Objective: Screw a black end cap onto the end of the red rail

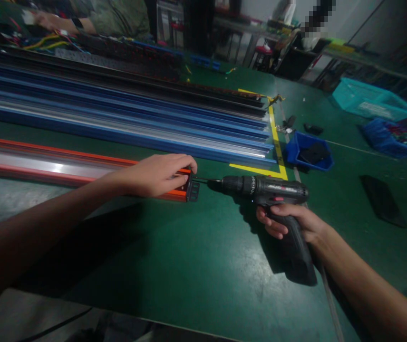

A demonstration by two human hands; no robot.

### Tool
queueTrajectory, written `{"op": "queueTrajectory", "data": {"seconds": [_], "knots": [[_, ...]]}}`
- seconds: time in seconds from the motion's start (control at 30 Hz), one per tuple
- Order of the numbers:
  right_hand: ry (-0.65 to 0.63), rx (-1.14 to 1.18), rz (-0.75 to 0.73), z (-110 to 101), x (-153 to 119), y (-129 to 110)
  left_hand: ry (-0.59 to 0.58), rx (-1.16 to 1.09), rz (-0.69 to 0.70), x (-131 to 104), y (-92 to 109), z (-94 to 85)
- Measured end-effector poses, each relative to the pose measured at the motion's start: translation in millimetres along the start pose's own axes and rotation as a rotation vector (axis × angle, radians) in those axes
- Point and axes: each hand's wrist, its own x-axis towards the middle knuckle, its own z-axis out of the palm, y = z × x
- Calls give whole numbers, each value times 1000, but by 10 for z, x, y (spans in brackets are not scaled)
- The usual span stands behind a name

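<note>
A long orange and silver profile (57, 166) lies on the green table at the left, with a black end cap (192, 190) at its right end. My left hand (160, 176) rests over that end, fingers curled round it beside the cap. Wrapped round the handle of a black cordless drill (275, 189) is my right hand (289, 219). The drill lies level and points left, its thin bit reaching to the end cap. Whether the tip touches a screw is too small to tell.
Blue and black profiles (125, 123) lie behind, near yellow tape (276, 137). A blue bin (309, 152), a turquoise basket (374, 99), another blue basket (398, 137) and a dark flat object (383, 200) are at the right. A person's hand (52, 21) is among wires, back left.
</note>
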Motion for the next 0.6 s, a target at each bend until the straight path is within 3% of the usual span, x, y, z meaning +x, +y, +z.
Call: {"op": "queueTrajectory", "data": {"seconds": [0.6], "knots": [[-46,14,-23,1,8,6,4,5,-4,-5,1,-3]]}}
